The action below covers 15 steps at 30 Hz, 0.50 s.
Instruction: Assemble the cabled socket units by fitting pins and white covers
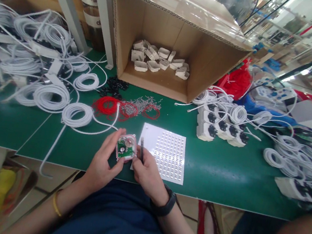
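My left hand (102,167) is closed on a small square white housing (126,148) with a green circuit board inside and a red ring around its rim. A white cable runs from the housing towards a cable coil on the left. My right hand (148,170) grips a thin dark pen-like tool (142,150), pointing up and away; its exact kind is unclear. The right fingers are at the housing's right edge, and whether they also hold it cannot be made out. Partly under the right hand lies a white sheet (149,141) with rows of small shiny round pieces.
Ahead, an open cardboard box (152,81) lies on its side with several white housings (153,66). Red rings (106,105), loose screws (138,106) and black parts (115,86) lie before it. White cable coils (51,97) crowd the left; cabled housings (207,126) and another person's arm (297,232) are right.
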Available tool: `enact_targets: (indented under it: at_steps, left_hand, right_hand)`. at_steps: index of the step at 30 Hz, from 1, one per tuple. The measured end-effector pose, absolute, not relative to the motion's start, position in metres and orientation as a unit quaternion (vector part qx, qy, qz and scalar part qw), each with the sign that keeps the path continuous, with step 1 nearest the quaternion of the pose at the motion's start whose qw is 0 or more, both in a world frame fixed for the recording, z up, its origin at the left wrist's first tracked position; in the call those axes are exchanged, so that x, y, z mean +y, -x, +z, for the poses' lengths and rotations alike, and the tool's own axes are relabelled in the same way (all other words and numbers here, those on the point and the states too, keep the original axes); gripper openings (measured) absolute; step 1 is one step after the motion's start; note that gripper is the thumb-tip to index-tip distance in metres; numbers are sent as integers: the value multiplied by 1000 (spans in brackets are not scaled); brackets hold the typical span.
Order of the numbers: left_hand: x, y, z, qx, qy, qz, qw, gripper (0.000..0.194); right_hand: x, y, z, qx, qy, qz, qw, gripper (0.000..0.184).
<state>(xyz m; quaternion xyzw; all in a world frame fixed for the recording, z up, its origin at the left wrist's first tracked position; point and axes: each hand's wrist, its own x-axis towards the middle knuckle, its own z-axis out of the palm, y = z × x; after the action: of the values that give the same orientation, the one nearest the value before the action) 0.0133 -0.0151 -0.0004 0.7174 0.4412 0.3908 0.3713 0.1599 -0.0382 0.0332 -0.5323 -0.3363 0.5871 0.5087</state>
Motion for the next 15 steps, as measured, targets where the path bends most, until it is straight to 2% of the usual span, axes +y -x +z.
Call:
enact_targets:
  at_steps: [5, 10, 15]
  left_hand:
    - [-13, -12, 2, 443, -769, 343, 307, 76]
    - [-9, -10, -3, 487, -769, 286, 299, 71]
    - [-8, -14, -9, 524, -735, 304, 306, 65]
  right_hand:
    - [-39, -160, 24, -461, 568, 512, 450, 27]
    - [-37, -164, 21, -471, 555, 525, 442, 27]
    - [-30, -172, 25, -491, 549, 534, 415, 26]
